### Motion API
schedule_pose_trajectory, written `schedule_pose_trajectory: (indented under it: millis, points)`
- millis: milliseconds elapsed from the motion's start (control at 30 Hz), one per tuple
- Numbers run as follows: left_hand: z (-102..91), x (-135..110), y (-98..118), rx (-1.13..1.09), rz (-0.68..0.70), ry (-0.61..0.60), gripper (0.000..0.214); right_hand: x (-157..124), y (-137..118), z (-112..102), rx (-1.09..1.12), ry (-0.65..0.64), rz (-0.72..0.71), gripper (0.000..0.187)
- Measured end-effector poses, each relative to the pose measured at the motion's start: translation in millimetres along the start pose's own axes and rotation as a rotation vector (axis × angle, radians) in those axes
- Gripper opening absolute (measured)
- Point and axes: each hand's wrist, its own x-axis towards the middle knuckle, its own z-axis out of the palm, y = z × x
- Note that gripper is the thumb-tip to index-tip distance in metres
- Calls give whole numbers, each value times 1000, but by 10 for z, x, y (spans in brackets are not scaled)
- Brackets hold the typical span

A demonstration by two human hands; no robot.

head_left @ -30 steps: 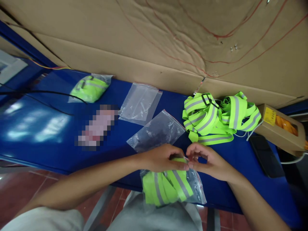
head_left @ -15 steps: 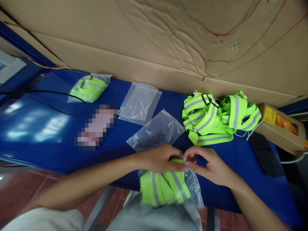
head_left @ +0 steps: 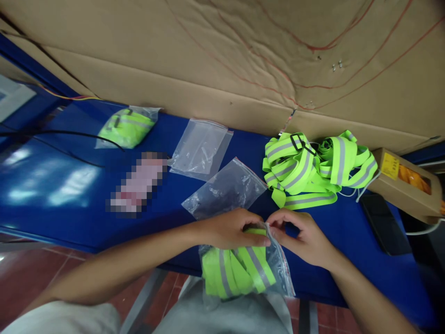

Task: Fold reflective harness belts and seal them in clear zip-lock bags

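A clear zip bag (head_left: 283, 260) with a folded neon-yellow reflective strap (head_left: 239, 273) inside hangs at the table's front edge, above my lap. My left hand (head_left: 232, 229) is closed around the bag's upper part, thumb across the front. At the bag's top corner, by the zip edge, my right hand (head_left: 301, 234) pinches the plastic between thumb and fingers. The two hands nearly touch there. Just beyond them lies a flat clear zip bag (head_left: 225, 190), with more flat zip bags (head_left: 201, 148) behind it.
Loose reflective straps (head_left: 302, 171) with black buckles lie in a heap at the back right. Beside them are a cardboard box (head_left: 410, 185) and a black phone (head_left: 384, 225). A filled bag (head_left: 128, 127) and black cables (head_left: 62, 133) are on the left of the blue table (head_left: 86, 222).
Both hands keep almost the same place on the bag. The right fingers have shifted very slightly along its zip edge, and more of that edge shows.
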Motion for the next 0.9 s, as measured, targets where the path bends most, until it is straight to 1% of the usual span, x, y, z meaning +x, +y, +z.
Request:
schedule_pose_trajectory:
  millis: [333, 433, 500, 567, 767, 833, 900]
  points:
    - [4, 6, -22, 0, 7, 7, 43, 3, 2, 14, 13, 11, 1, 11]
    - [-22, -11, -1, -27, 15, 18, 43, 5, 11, 19, 115, 24, 75, 15]
    - [-46, -26, 18, -58, 21, 33, 42, 8, 24, 20, 225, 63, 134, 20]
    - [-64, -34, 34, -85, 23, 57, 40, 10, 42, 20, 275, 105, 159, 24]
    - [-50, -24, 36, -81, -12, 136, 38, 21, 95, 43, 267, 52, 164, 30]
    - [-35, -20, 32, -76, -27, 137, 38, 24, 100, 57, 274, 66, 159, 27]
    - [-18, -15, 30, -95, -13, 139, 36, 22, 96, 71, 247, 83, 144, 22]
